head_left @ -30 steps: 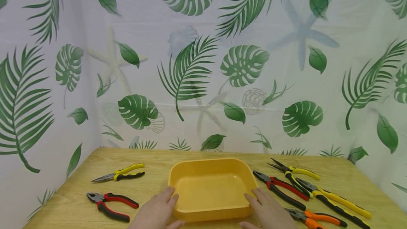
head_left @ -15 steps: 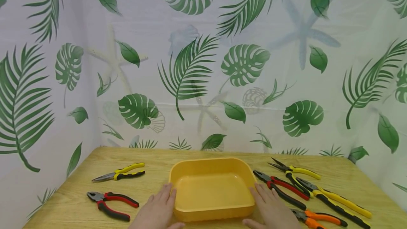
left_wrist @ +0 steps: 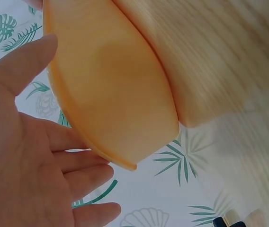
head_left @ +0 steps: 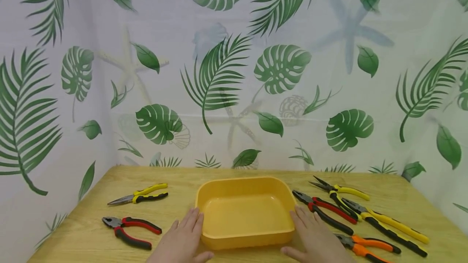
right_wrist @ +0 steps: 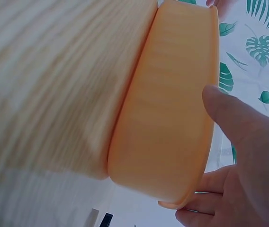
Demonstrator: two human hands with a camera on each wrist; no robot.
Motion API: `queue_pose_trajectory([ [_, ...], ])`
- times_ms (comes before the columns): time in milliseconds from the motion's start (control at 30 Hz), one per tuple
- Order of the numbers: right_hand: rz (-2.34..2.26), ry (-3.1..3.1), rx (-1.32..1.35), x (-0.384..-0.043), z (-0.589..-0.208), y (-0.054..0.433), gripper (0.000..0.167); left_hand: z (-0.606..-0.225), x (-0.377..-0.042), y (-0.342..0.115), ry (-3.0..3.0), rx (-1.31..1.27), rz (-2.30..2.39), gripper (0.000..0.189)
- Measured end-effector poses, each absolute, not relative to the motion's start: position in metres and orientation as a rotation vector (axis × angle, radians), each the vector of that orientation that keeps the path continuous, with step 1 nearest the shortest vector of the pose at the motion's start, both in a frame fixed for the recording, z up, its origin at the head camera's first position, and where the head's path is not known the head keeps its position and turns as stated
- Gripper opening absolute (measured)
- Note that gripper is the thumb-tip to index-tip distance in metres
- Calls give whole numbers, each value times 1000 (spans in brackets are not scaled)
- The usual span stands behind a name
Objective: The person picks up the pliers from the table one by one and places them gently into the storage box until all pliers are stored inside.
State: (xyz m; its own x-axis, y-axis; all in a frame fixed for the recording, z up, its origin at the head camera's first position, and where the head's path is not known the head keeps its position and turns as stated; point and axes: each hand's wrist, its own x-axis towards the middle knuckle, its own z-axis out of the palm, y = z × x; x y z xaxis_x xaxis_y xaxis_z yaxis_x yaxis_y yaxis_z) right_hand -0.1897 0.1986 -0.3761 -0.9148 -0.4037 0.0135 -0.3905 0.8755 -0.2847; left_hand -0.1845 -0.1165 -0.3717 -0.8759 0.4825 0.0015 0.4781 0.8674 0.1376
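A yellow rectangular plastic tub [head_left: 248,240] stands upright on the wooden table, with nothing in it. At its left side my left hand [head_left: 180,236] rests with fairly straight fingers against the rim. My right hand [head_left: 316,234] lies likewise along the right side, fingers extended and thumb apart. In the left wrist view the thumb and fingers of the left hand [left_wrist: 35,156] are spread beside the tub's rim [left_wrist: 68,113]. The right wrist view has the right hand's thumb [right_wrist: 224,109] at the rim and its other fingers partly hidden behind the tub.
Left of the tub lie yellow-black needle-nose pliers [head_left: 139,195] and red-black pliers [head_left: 131,230]. On the right are red-black pliers [head_left: 325,210], yellow-black needle-nose pliers [head_left: 340,192], long yellow-black pliers [head_left: 387,226] and orange-black pliers [head_left: 369,244]. A leaf-patterned curtain [head_left: 234,92] stands behind the table.
The fingers of both hands have shifted from over the tub's rim outward to its sides. The head view has tilted slightly down. Tub and pliers keep their places.
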Motion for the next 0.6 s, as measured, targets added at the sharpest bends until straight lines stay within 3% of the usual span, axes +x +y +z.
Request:
queue_pose_trajectory([
  [600, -416, 2987, -549, -185, -367, 195, 92, -374, -188, -120, 2982, 791, 274, 87],
])
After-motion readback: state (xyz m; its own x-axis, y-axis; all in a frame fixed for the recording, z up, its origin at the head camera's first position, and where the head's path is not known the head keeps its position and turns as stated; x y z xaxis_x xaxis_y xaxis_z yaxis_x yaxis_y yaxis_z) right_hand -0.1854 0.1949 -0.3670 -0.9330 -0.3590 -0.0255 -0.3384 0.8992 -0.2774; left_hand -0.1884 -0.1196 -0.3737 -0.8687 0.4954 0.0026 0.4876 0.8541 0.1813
